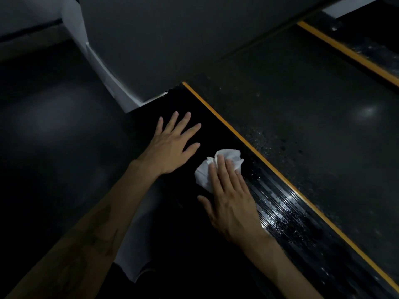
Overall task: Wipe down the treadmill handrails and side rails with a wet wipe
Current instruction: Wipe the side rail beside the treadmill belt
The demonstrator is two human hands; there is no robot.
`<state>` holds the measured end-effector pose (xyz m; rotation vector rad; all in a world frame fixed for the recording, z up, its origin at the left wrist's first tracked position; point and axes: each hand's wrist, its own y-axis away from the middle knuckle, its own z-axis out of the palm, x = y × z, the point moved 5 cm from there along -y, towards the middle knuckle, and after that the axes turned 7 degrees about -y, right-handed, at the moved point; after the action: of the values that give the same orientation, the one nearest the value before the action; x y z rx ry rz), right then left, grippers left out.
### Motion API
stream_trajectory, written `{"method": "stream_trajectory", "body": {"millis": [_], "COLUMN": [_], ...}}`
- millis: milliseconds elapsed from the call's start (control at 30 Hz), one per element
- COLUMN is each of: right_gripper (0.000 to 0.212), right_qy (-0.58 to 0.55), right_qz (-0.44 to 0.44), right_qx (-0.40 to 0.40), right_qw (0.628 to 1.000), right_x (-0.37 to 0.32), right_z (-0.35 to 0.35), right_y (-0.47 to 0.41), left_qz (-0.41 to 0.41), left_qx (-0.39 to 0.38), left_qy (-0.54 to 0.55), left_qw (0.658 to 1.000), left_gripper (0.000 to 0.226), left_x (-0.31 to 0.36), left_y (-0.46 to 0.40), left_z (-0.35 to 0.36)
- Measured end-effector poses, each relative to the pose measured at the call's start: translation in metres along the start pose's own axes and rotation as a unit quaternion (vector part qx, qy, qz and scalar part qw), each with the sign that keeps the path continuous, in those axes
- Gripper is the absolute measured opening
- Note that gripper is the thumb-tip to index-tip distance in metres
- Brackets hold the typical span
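Note:
A crumpled white wet wipe (205, 173) lies on the black ribbed side rail (287, 212) of the treadmill. My right hand (231, 195) presses the wipe flat onto the rail with straight fingers. My left hand (172, 145) rests flat with spread fingers on the dark surface just left of the wipe, holding nothing. The rail behind my right hand glistens with wet streaks and droplets. A yellow stripe (241, 137) runs along the rail's inner edge, beside the dark running belt (313, 104).
A grey motor cover (151, 39) rises at the head of the belt, with a pale upright (101, 67) at its left. A second yellow-edged rail (349, 52) runs at the far right. Dark glossy floor (54, 126) lies to the left.

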<state>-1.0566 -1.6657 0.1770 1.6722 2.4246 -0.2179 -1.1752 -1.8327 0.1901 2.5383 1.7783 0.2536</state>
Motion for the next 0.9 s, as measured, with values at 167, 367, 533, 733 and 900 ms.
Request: {"method": "stream_trajectory", "body": {"millis": [167, 367, 533, 733, 900], "right_gripper": [0.077, 0.080, 0.080, 0.085, 0.086], "right_qy": [-0.014, -0.009, -0.029, -0.052, -0.072], "right_qz": [-0.028, 0.032, 0.012, 0.061, 0.059], "right_qx": [-0.005, 0.003, -0.001, -0.043, -0.054], "right_qw": [1.000, 0.999, 1.000, 0.996, 0.994], "right_x": [-0.001, 0.007, -0.006, 0.009, 0.000], "right_z": [0.004, 0.000, 0.000, -0.009, -0.006], "right_y": [-0.014, -0.010, -0.015, -0.017, -0.023], "left_qz": [-0.001, 0.002, 0.022, 0.027, 0.024], "left_qx": [0.001, -0.007, 0.001, -0.005, -0.007], "left_qy": [0.000, -0.005, -0.043, -0.027, -0.021], "left_qw": [1.000, 1.000, 0.999, 0.999, 0.999], "left_gripper": [0.062, 0.064, 0.063, 0.061, 0.061], "left_x": [0.001, 0.001, 0.009, 0.011, 0.012], "left_y": [-0.001, 0.000, -0.001, -0.003, -0.005], "left_z": [0.001, 0.000, -0.004, -0.003, -0.002]}}
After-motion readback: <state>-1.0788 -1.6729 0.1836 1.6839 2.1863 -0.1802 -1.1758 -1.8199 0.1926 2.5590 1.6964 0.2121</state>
